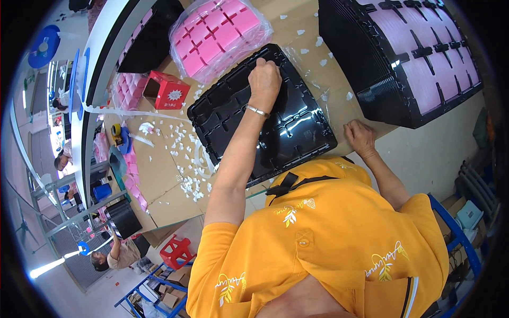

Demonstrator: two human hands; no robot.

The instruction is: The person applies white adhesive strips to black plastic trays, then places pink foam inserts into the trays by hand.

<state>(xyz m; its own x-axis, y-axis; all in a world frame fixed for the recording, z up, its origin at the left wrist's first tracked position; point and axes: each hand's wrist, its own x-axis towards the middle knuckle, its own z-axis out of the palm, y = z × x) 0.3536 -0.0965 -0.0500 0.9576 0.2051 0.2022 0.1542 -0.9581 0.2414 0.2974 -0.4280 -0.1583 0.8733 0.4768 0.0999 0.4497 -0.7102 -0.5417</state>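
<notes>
Glossy black moulded plastic tray (265, 116): judged thin, light, flexible; best held by its rim. Left hand (264, 79) grip closed, apparently pinching the tray's far edge. Right hand (359, 137) lies open on the worktop (159, 169) beside it.

Glossy black tray (297, 132), pink foam inserts (220, 29), red box (170, 91).

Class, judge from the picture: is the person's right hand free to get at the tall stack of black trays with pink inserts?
Probably yes. The right hand lies flat on the cardboard-covered table, holding nothing, and the tray stack stands just beyond it with only bare surface between.
</notes>
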